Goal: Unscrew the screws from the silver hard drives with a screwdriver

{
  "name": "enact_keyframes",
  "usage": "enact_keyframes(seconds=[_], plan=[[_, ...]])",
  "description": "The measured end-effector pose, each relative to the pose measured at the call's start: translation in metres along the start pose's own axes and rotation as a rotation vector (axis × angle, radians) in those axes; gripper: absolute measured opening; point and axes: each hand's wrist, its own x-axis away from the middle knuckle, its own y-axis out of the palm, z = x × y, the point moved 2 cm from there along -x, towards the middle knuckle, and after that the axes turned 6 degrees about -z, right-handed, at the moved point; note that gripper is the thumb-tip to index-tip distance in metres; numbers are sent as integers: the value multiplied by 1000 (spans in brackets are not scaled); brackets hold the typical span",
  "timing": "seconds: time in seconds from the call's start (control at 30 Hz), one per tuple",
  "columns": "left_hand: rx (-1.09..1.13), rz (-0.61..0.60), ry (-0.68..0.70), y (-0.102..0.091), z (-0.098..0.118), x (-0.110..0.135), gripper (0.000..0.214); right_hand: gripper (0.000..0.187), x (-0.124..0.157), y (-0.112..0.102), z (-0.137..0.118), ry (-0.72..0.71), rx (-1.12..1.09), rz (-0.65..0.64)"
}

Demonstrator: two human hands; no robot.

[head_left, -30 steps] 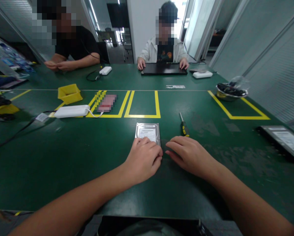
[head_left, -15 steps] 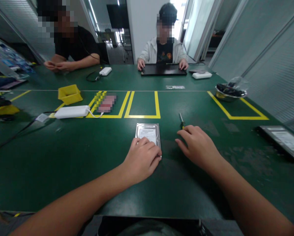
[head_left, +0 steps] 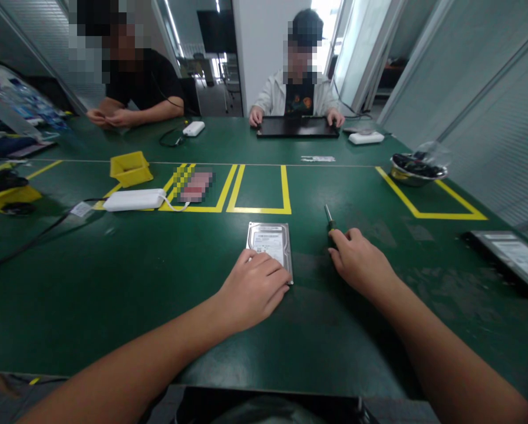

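Observation:
A silver hard drive (head_left: pixel 268 235) with a white label lies flat on the green table, its far part showing. My left hand (head_left: pixel 257 285) covers the near part of the drive, fingers curled over its right edge. To the right, a screwdriver (head_left: pixel 330 217) points away from me with its metal shaft showing. The fingers of my right hand (head_left: pixel 363 259) are closed on its handle, most of which they hide. The screwdriver is apart from the drive.
A second drive (head_left: pixel 514 256) lies at far right. Beyond are a metal bowl (head_left: pixel 418 168) of dark items, a yellow bin (head_left: pixel 131 169), a white power strip (head_left: pixel 134 200) and a pixelated reddish item (head_left: pixel 195 186). Two people sit opposite; one holds a black panel (head_left: pixel 297 126).
My right hand has closed its thumb and fingers more tightly around the screwdriver handle. My left hand stays on the hard drive. The view has shifted slightly.

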Motion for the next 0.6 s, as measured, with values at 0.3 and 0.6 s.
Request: enact_keyframes(seconds=[0.3, 0.6], plan=[[-28, 31, 49, 3, -3, 3, 13, 31, -13, 6, 4, -6, -33, 49], [-23, 56, 126, 4, -9, 6, 16, 32, -15, -16, 24, 32, -479, 400]])
